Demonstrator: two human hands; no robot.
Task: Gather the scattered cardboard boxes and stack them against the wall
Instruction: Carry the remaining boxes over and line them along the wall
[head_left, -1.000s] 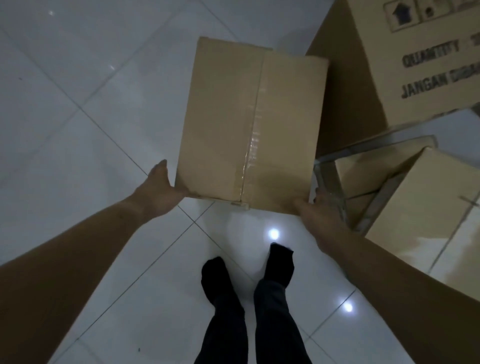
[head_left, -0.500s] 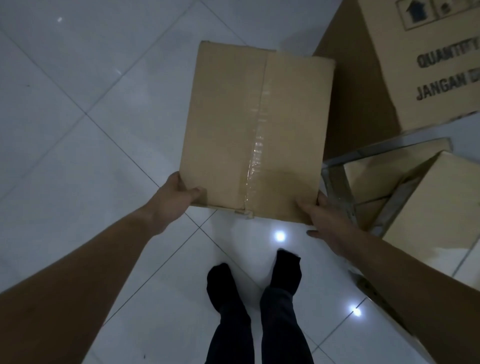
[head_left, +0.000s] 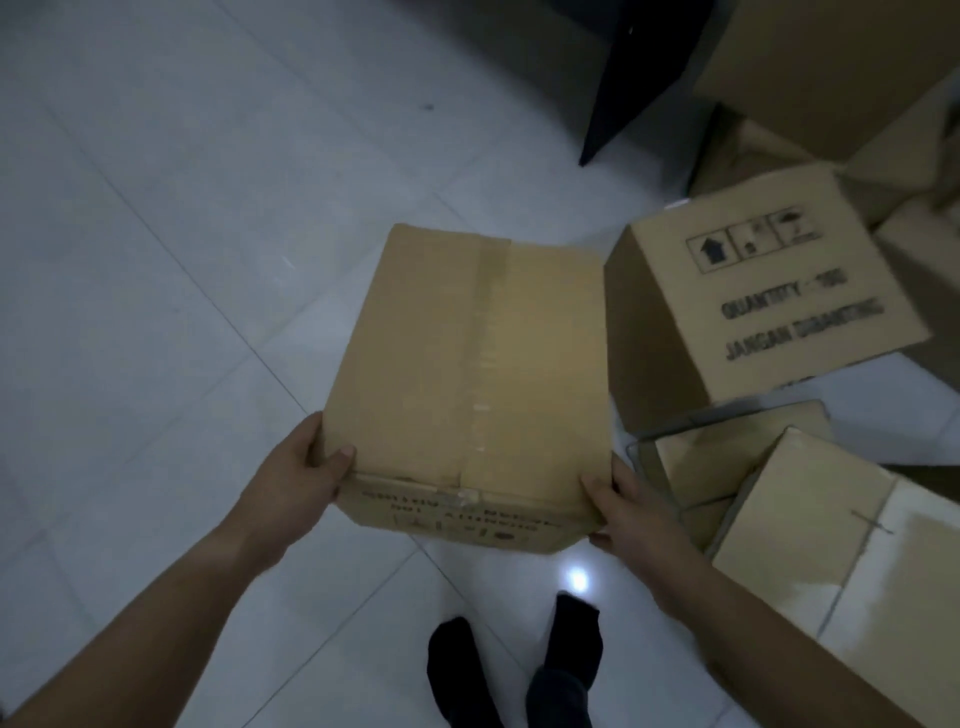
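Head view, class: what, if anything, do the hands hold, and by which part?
The taped cardboard box, by its two near corners: left hand grips the left one, right hand the right one.

The taped box (head_left: 467, 374), plain brown with a tape seam down its top and dark print on its near face, was held by its near corners. Just to its right the printed box (head_left: 769, 306), bearing handling symbols, sat tipped on the floor. Nearer, a plain box (head_left: 841, 561) leaned over a smaller box (head_left: 727, 457). More boxes (head_left: 831, 67) lay piled behind.
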